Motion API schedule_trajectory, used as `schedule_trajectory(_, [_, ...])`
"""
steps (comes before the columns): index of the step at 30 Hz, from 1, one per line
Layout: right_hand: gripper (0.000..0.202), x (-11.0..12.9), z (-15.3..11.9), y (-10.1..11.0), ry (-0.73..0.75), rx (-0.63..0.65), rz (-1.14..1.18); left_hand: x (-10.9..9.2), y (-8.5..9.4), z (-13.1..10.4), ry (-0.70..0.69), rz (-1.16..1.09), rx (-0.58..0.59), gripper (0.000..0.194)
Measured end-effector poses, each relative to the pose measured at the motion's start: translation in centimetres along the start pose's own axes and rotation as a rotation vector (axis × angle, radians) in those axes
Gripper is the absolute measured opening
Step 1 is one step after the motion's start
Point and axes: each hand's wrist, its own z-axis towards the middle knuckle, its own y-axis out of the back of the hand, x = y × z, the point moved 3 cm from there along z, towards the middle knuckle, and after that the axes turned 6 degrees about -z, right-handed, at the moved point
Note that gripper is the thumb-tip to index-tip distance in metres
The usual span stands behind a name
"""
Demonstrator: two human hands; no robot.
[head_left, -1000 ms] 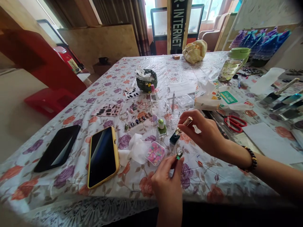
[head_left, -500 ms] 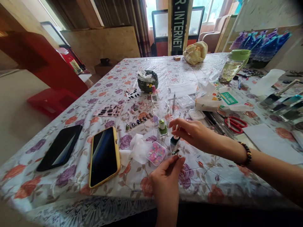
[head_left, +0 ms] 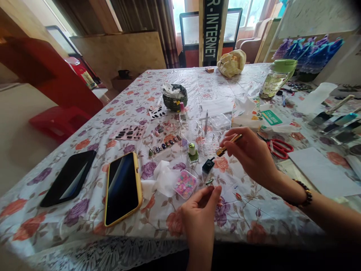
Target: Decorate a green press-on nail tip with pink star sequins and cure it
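Between thumb and fingers of my left hand (head_left: 200, 210) is pinched a small dark-green false nail (head_left: 209, 182), its holder hidden by the fingertips. My right hand (head_left: 251, 154) grips a gold nail polish cap (head_left: 229, 145), slanting down to the left; whether a brush extends from it is too small to tell. Just below that cap the black nail polish bottle (head_left: 208, 165) stands uncapped on the tablecloth. Beside it are a green nail polish bottle (head_left: 193, 153) with a pale cap and a clear box of pink and coloured decorations (head_left: 185, 184).
Two phones lie at the left, one black (head_left: 69, 177) and one in a yellow case (head_left: 124, 188). A row of painted false nails (head_left: 165, 146), a dark woven basket (head_left: 175, 101), red scissors (head_left: 279, 148), and a green-lidded bottle (head_left: 278, 81) stand or lie farther off.
My right hand has moved right and slightly up from the black bottle, now carrying the gold cap away from its neck. My left hand keeps its pinch in nearly the same place.
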Motion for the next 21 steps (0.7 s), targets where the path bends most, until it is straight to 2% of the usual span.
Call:
schedule_trajectory(3, [0.013,-1.0,-0.9,0.6,-0.165,-0.104,0.248,0.0,-0.3,-0.1,0.025,-0.02,0.021,0.024])
schedule_trajectory(7, [0.013,-2.2,-2.5,0.6,-0.364,-0.096,0.544,0.0,-0.9,0.0,0.041,-0.018,0.034,0.021])
schedule_trajectory(10, [0.016,-2.6,-4.0,0.5,-0.475,-0.079,0.638,0.0,-1.3,0.0,0.029,-0.006,0.041,0.021])
schedule_trajectory(15, [0.018,-2.8,-5.4,0.2,-0.46,-0.105,0.586,0.2,-1.6,0.0,0.007,0.039,0.052,0.022])
schedule_trajectory(21, [0.017,-2.8,-5.5,-0.2,-0.4,-0.092,0.535,0.2,-1.6,0.1,-0.018,0.091,0.063,0.022])
